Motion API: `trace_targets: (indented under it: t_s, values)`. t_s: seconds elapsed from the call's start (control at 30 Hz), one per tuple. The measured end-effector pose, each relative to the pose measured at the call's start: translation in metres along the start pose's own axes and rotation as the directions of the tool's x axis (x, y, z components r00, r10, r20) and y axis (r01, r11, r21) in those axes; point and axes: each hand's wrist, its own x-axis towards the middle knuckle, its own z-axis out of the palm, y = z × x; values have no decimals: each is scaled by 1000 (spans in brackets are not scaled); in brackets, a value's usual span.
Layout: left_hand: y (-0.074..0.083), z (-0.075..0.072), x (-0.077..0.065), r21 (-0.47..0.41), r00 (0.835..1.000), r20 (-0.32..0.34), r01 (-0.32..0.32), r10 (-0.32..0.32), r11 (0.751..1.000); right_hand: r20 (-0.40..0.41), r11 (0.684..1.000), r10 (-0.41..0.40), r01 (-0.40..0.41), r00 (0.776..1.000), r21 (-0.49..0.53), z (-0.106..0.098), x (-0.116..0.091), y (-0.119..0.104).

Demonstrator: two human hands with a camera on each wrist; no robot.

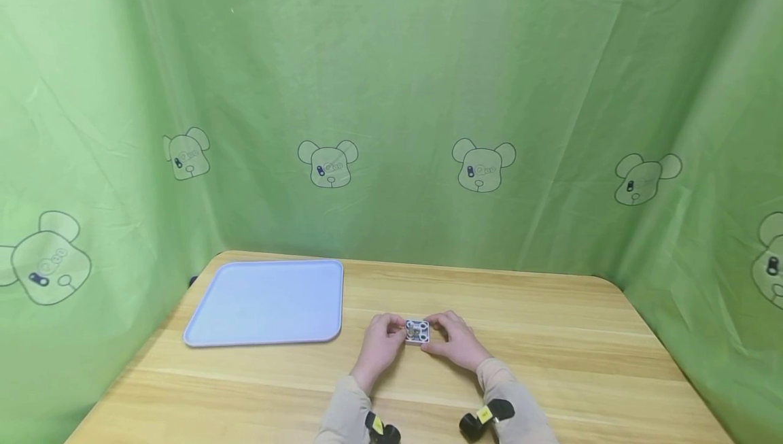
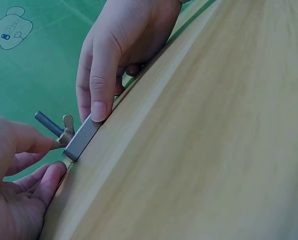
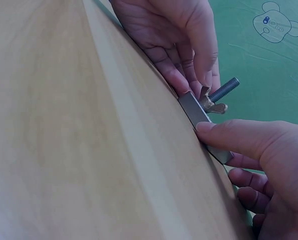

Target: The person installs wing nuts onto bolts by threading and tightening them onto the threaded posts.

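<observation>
A small grey metal block (image 1: 418, 340) with round holes in its top sits low over the wooden table between both hands. From it rises a threaded bolt (image 2: 48, 123) carrying a brass-coloured wing nut (image 3: 216, 107). My right hand (image 1: 457, 343) grips the block from the right, its thumb (image 3: 207, 127) pressed on the near side face. On the left, my left hand (image 1: 380, 347) has one fingertip at a wing of the nut and another at the block's left end. The block's underside is hidden.
A light blue tray (image 1: 269, 304) lies at the back left of the wooden table (image 1: 550, 335). Green curtain (image 1: 391, 90) with bear-head prints surrounds the back and sides. Black wrist cameras (image 1: 483, 420) are strapped over the beige sleeves.
</observation>
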Motion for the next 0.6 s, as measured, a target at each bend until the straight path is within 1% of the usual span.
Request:
trace_targets:
  t_s: [0.2,0.37,0.6]
  values:
    - [0,-1,-2,57,1000,3,-28,28,998,-2,1000,0,0,1000,-5,0,-1,1]
    - [0,-1,-1,63,1000,12,-28,28,998,-2,1000,-7,7,1000,-12,0,-1,1]
    - [1,-1,0,79,999,22,-24,22,997,15,1000,-21,21,1000,6,0,0,3]
